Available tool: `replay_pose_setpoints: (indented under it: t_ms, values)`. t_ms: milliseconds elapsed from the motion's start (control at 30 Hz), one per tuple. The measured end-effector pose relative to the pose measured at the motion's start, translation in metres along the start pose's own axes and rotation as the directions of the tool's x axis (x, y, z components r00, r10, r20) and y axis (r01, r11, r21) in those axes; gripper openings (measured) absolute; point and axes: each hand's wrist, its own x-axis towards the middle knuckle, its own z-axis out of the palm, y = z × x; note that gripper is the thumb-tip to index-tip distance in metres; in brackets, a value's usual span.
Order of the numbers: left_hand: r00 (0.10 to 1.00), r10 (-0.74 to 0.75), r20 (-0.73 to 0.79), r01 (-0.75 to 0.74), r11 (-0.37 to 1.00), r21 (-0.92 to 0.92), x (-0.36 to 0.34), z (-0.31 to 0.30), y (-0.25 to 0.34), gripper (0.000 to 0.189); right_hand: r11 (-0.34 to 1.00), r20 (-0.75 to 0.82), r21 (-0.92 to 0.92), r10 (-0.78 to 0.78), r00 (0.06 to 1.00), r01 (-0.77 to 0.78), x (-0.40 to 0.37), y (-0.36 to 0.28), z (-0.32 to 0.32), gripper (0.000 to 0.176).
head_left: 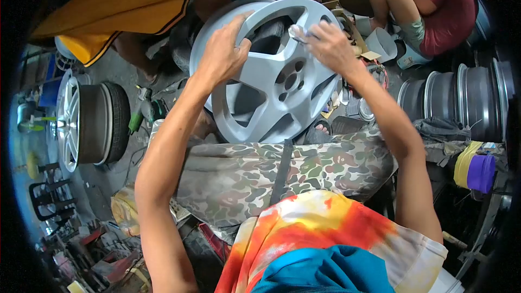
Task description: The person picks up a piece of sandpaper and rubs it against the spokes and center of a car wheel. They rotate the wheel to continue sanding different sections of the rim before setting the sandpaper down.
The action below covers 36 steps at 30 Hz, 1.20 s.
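Note:
A silver-grey alloy wheel rim (260,87) with broad spokes stands tilted in front of my knees, its face towards me. My left hand (224,51) grips its upper left edge, index finger stretched along the rim and thumb towards the opening. Over the upper right spoke, my right hand (329,45) is closed in a pinch on a small whitish piece (297,33). Motion blurs that piece, and I cannot tell what it is. Camouflage cloth (233,179) covers my lap just below the wheel.
Another wheel with a tyre (116,122) stands at left, beside a green power tool (142,109). Several bare rims (442,97) line the right side. A person in a maroon shirt (448,8) sits at upper right near a white bucket (381,44); another in orange shorts (135,0) is at upper left.

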Motion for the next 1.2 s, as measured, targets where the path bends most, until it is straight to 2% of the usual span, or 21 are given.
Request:
replay_pose_setpoints:
  t_ms: [33, 167, 200, 233, 267, 300, 333, 400, 433, 467, 500, 533, 567, 667, 733, 800, 833, 1000, 1100, 1133, 1200]
  values:
    - [1.000, -0.009, -0.010, 0.009, 1.000, -0.004, 0.000, -0.002, 0.001, 0.056, 0.994, -0.025, 0.010, 0.113, 0.993, -0.113, 0.000, -0.016, -0.001, 0.041]
    - [1.000, -0.004, 0.003, 0.004, 1.000, 0.003, 0.001, 0.002, 0.005, 0.054, 0.960, -0.058, 0.205, 0.206, 0.977, -0.190, -0.004, -0.085, 0.013, 0.025]
    - [1.000, 0.019, -0.025, -0.019, 1.000, -0.015, 0.004, 0.002, 0.005, 0.053, 0.808, -0.003, 0.417, 0.458, 0.889, -0.416, -0.001, -0.101, 0.016, 0.019]
    - [0.999, 0.020, -0.031, -0.021, 1.000, -0.014, 0.005, 0.001, 0.005, 0.053, 0.559, 0.111, 0.591, 0.658, 0.745, -0.582, 0.002, -0.109, 0.016, 0.020]
    - [0.999, 0.029, -0.035, -0.030, 0.999, -0.015, 0.003, 0.002, 0.004, 0.052, 0.556, 0.116, 0.589, 0.660, 0.742, -0.587, 0.000, -0.110, 0.010, 0.020]
    - [0.998, 0.041, -0.038, -0.042, 0.999, -0.016, 0.002, 0.003, 0.004, 0.052, 0.117, 0.402, 0.772, 0.671, 0.623, -0.624, 0.002, -0.106, -0.003, 0.025]
    - [0.998, 0.044, -0.043, -0.045, 0.999, -0.017, 0.004, 0.004, 0.002, 0.052, -0.348, 0.656, 0.746, 0.531, 0.537, -0.567, 0.005, -0.100, -0.014, 0.031]
    - [0.994, 0.083, -0.070, -0.085, 0.996, -0.023, 0.000, 0.005, -0.004, 0.051, -0.326, 0.632, 0.768, 0.523, 0.572, -0.551, 0.002, -0.086, -0.024, 0.032]
    - [0.994, 0.078, -0.076, -0.080, 0.997, -0.024, -0.002, 0.003, 0.000, 0.051, 0.101, 0.398, 0.807, 0.635, 0.662, -0.582, 0.002, -0.074, -0.023, 0.030]
    - [0.999, 0.015, -0.038, -0.017, 0.999, -0.051, -0.001, 0.002, 0.005, 0.051, 0.507, 0.137, 0.672, 0.631, 0.763, -0.540, 0.002, -0.059, -0.022, 0.028]
    - [0.999, -0.041, 0.004, 0.041, 0.996, -0.074, 0.002, 0.000, 0.010, 0.051, 0.508, 0.130, 0.672, 0.635, 0.761, -0.539, 0.004, -0.039, -0.020, 0.028]
    - [0.999, -0.033, 0.008, 0.034, 0.997, -0.071, 0.002, 0.001, 0.011, 0.051, 0.837, -0.096, 0.402, 0.442, 0.892, -0.371, 0.007, -0.017, -0.016, 0.024]
    - [1.000, -0.020, 0.002, 0.020, 0.998, -0.059, 0.002, 0.002, 0.011, 0.051, 0.988, -0.218, 0.033, 0.152, 0.964, -0.148, 0.008, -0.002, -0.013, 0.020]
    - [1.000, -0.014, -0.004, 0.013, 0.999, -0.046, 0.002, -0.001, 0.014, 0.051, 0.982, -0.119, -0.123, 0.128, 0.985, -0.143, 0.006, 0.009, -0.006, 0.021]
    - [1.000, -0.020, -0.002, 0.020, 0.999, -0.044, 0.001, -0.001, 0.012, 0.052, 0.987, -0.080, -0.019, 0.156, 0.985, -0.158, -0.022, -0.018, 0.024, 0.030]
    - [1.000, -0.003, -0.016, 0.002, 0.999, -0.032, 0.003, -0.001, 0.009, 0.052, 0.968, -0.181, 0.223, 0.157, 0.971, -0.114, -0.034, -0.070, 0.026, 0.041]
    - [1.000, -0.003, -0.018, 0.003, 1.000, -0.028, 0.004, 0.000, 0.008, 0.052, 0.968, -0.185, 0.225, 0.155, 0.970, -0.112, -0.032, -0.067, 0.024, 0.041]
    - [0.999, 0.035, -0.035, -0.037, 0.998, -0.046, 0.005, 0.006, 0.007, 0.052, 0.979, -0.150, -0.159, 0.108, 0.983, -0.132, -0.013, 0.005, 0.015, 0.046]
    - [0.998, 0.048, -0.041, -0.051, 0.995, -0.084, 0.004, 0.007, 0.007, 0.047, 0.985, -0.114, -0.145, 0.079, 0.990, -0.095, 0.008, 0.024, 0.002, 0.046]
    - [0.994, 0.087, -0.071, -0.095, 0.989, -0.110, 0.005, 0.008, 0.008, 0.046, 0.993, -0.145, -0.072, 0.080, 0.986, -0.091, 0.006, 0.015, 0.003, 0.037]
    - [0.992, 0.081, -0.093, -0.093, 0.987, -0.132, 0.007, 0.008, 0.013, 0.042, 0.962, -0.032, 0.158, 0.229, 0.973, -0.221, -0.007, -0.026, -0.002, 0.017]
